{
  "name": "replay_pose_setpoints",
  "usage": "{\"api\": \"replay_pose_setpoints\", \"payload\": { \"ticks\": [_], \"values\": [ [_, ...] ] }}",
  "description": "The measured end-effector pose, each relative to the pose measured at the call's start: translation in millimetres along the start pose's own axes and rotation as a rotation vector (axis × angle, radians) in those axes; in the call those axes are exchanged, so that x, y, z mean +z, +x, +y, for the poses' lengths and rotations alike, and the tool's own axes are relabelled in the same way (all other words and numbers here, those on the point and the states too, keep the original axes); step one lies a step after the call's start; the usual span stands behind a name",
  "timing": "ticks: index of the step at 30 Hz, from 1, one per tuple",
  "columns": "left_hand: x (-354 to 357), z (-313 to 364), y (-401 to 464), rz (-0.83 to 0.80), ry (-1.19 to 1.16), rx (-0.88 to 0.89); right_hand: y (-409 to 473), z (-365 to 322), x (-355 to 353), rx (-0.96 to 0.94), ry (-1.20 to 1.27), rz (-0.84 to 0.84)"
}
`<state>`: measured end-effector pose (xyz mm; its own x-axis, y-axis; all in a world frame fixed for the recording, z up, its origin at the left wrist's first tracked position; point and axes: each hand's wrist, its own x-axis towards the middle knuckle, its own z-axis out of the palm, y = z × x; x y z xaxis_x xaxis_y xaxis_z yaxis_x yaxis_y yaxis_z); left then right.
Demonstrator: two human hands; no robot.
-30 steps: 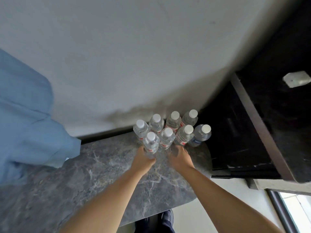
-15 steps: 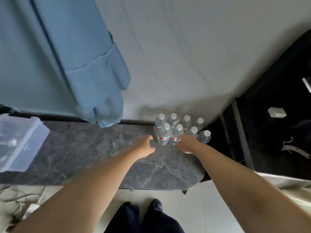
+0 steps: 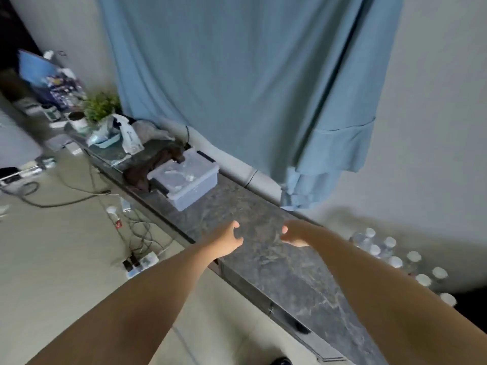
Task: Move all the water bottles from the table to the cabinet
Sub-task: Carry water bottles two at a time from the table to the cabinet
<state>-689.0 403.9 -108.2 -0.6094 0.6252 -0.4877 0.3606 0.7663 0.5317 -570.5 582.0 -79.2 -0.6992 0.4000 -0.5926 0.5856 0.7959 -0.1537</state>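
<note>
Water bottles (image 3: 390, 255), upright cluster on counter (image 3: 276, 259), right of both hands; right hand (image 3: 295, 234) nearer; left hand (image 3: 226, 239) likewise half-open, empty

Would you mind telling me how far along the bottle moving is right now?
Nothing looks moved yet: the water bottles stand clustered at the right end of the marble table. Left hand and right hand hover empty over bare tabletop, away from them. No cabinet is in view, so every bottle remains.
</note>
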Motion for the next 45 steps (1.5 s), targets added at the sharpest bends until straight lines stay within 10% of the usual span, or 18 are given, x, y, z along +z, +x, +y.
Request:
{"api": "replay_pose_setpoints", "payload": {
  "ticks": [21, 45],
  "values": [
    [-137.1, -425.1, -327.0, 0.549, -0.373, -0.631, -61.0, -550.8, 123.6, -0.807, -0.440, -0.156],
    [-373.0, -734.3, -392.8, 0.845, -0.564, -0.970, 12.8, -1027.1, 142.6, -1.169, -0.652, -0.180]
  ]
}}
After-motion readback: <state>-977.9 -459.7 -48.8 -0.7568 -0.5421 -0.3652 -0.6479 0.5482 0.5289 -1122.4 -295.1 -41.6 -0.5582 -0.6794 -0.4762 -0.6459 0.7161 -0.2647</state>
